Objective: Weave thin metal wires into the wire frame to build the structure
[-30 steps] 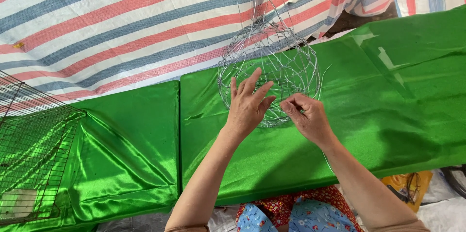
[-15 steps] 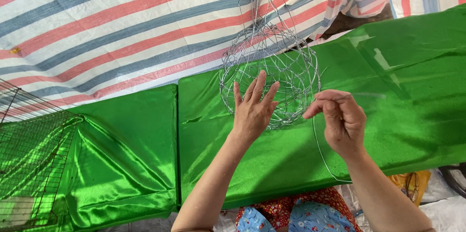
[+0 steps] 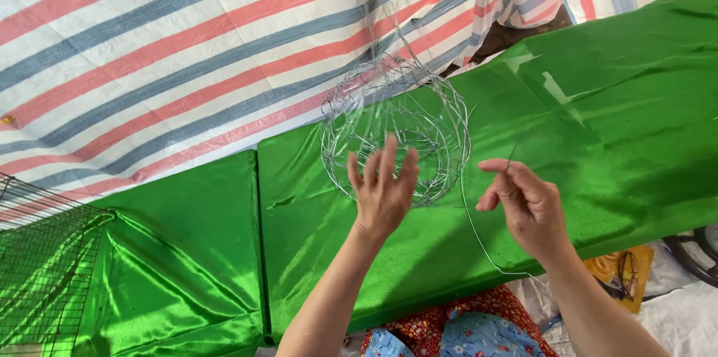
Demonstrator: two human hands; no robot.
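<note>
A round cage of silver wire [image 3: 396, 125] stands on a table covered in shiny green cloth [image 3: 598, 103]. My left hand [image 3: 383, 191] presses against the cage's near side, fingers spread and upright. My right hand [image 3: 523, 204] is to the right of the cage, thumb and fingers pinched on a thin loose wire [image 3: 479, 234]. That wire runs from the cage down in a loop toward my lap and back up to my fingers.
A striped red, blue and white tarp [image 3: 187, 50] lies behind the table. A black wire mesh grid [image 3: 41, 267] leans at the left edge over the green cloth. A gap splits the two green table sections. A tyre [image 3: 695, 252] shows at lower right.
My right hand has pulled away from the cage to the right, drawing the thin wire out with it. My left hand has stayed on the cage.
</note>
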